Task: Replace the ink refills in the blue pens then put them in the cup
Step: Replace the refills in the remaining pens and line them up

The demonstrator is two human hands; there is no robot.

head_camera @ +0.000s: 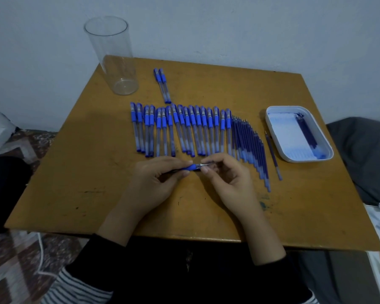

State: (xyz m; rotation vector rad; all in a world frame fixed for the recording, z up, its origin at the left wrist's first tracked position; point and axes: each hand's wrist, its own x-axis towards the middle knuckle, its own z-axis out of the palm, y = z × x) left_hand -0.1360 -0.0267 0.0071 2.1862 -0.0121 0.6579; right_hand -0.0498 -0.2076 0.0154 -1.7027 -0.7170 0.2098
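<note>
Blue pen lies crosswise between both hands, just above the near middle of the table. The left hand curls its fingers round the barrel and hides most of it; only the blue grip section and a dark sliver of barrel show. The right hand pinches the silvery tip end between thumb and forefinger. Whether the tip is loosened from the barrel cannot be told.

Just beyond the hands a row of capped pens lies side by side, caps toward the wall. Against its right end is a fanned row of loose refills. A single refill lies apart, between that fan and a white tray. Inside the tray, dark refills lie along the right side beside a pale blurred mass that is hard to make out. A pair of pens lies together farther back. A clear cup stands upright at the table's far left corner.
</note>
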